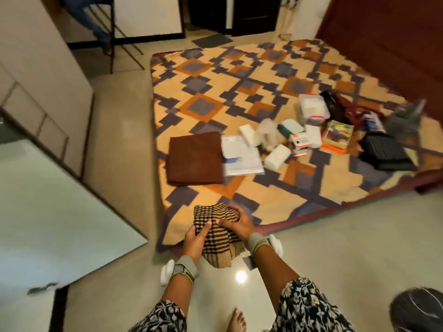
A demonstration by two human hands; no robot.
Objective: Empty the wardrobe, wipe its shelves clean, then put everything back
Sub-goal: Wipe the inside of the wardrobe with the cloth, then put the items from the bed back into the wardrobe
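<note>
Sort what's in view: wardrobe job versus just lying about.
Job:
- checked cloth, held by left hand and right hand
- folded brown cloth on the bed
- boxes and books piled on the bed
- wardrobe door

Lying about:
- doormat
- metal stand

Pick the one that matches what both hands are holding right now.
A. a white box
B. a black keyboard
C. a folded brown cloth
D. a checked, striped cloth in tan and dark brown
D: the left hand and the right hand both grip the checked cloth at the near edge of the patterned bedspread; the folded brown cloth lies untouched farther up.
</note>
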